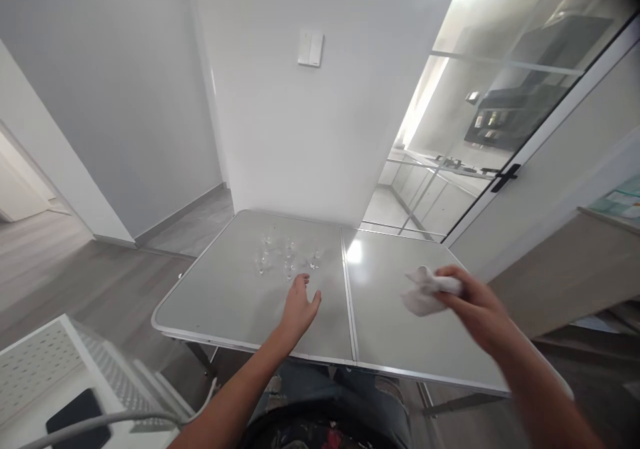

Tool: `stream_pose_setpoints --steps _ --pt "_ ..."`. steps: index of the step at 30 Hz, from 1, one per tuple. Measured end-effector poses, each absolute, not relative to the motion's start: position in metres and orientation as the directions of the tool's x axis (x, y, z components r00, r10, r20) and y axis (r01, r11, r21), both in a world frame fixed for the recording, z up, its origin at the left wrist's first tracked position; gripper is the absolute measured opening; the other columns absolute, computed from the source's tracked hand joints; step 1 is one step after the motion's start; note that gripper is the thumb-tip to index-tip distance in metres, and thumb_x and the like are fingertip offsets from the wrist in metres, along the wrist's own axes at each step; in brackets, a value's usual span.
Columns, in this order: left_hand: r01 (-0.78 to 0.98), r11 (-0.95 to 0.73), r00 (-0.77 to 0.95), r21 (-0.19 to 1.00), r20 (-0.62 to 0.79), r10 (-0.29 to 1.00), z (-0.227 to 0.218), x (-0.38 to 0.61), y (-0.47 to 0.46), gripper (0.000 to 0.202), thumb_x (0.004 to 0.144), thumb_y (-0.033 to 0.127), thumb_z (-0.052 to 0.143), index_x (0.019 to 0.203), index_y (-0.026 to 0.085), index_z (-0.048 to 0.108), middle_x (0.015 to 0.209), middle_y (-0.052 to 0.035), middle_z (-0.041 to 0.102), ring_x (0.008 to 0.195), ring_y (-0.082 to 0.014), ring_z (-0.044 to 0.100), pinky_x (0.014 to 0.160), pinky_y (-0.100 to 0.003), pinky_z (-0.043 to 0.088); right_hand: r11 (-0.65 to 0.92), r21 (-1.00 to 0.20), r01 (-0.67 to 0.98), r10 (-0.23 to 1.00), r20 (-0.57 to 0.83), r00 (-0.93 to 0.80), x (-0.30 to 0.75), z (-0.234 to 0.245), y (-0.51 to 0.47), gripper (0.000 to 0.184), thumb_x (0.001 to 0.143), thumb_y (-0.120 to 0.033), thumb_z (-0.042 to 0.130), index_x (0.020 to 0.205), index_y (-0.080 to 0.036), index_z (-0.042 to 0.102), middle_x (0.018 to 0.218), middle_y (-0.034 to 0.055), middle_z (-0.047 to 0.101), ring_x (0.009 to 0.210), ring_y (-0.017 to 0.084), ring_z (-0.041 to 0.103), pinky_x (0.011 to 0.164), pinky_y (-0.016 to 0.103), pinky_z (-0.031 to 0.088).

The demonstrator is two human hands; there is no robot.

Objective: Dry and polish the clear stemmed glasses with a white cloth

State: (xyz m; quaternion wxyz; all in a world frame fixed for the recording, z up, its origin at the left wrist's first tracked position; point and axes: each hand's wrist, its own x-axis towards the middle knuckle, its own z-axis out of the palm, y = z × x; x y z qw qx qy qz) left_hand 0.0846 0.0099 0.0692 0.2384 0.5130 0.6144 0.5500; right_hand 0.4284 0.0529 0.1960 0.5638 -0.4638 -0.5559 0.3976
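Note:
Several small clear glasses [287, 257] stand in a cluster on the left half of a grey folding table [225, 302]. My left hand [299, 306] reaches over the table just short of the nearest glass, fingers stretched out and holding nothing. My right hand [475, 306] hovers above the right half of the table, fingers closed round a crumpled white cloth [423, 292].
A white wall with a light switch [311, 48] rises behind the table. A glass door with a black handle [505, 177] stands at the right. A white perforated stand [45, 362] with a dark phone [77, 416] and a cable is at the lower left.

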Motion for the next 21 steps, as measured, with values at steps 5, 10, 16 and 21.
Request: stream_pose_setpoints --steps 5,10,16,21 --pt "0.359 -0.014 -0.447 0.933 0.185 0.875 0.048 0.113 0.069 0.08 0.076 0.038 0.074 0.142 0.011 0.037 0.151 -0.0287 0.04 0.145 -0.0411 0.037 0.119 -0.054 0.03 0.082 -0.983 -0.163 0.997 0.082 0.007 0.379 0.117 0.101 0.033 0.073 -0.05 0.082 0.072 -0.021 0.067 0.073 0.0008 0.057 0.067 0.015 0.05 0.057 0.026 0.044" --pt "0.37 0.078 -0.564 0.926 0.158 0.81 0.038 0.112 0.112 0.098 0.077 0.047 0.075 0.15 0.01 0.021 0.159 -0.0305 0.026 0.152 -0.0408 0.023 0.123 -0.052 0.023 -0.036 -0.885 -0.465 0.997 0.003 -0.083 0.361 0.078 0.15 0.03 0.076 -0.049 0.079 0.079 -0.023 0.065 0.089 0.0026 0.064 0.08 0.019 0.058 0.068 0.031 0.052" --pt "0.494 0.025 -0.557 0.869 0.295 0.776 0.035 0.105 0.16 0.085 0.079 0.042 0.075 0.144 0.011 0.029 0.14 -0.0269 0.047 0.138 -0.0362 0.045 0.113 -0.051 0.036 -0.101 -0.777 -0.621 0.992 -0.031 -0.122 0.349 0.058 0.209 0.028 0.065 -0.028 0.081 0.07 -0.022 0.055 0.076 -0.0032 0.059 0.069 0.012 0.054 0.061 0.023 0.047" --pt "0.379 -0.145 -0.506 0.914 0.336 0.795 0.046 0.102 0.182 0.063 0.081 0.045 0.073 0.132 0.019 0.045 0.117 -0.0128 0.059 0.103 -0.0245 0.064 0.091 -0.042 0.051 -0.107 -0.707 -0.699 0.987 0.011 -0.163 0.336 0.046 0.23 0.04 0.063 -0.03 0.087 0.092 -0.026 0.06 0.088 -0.0039 0.065 0.074 0.013 0.059 0.064 0.024 0.049"
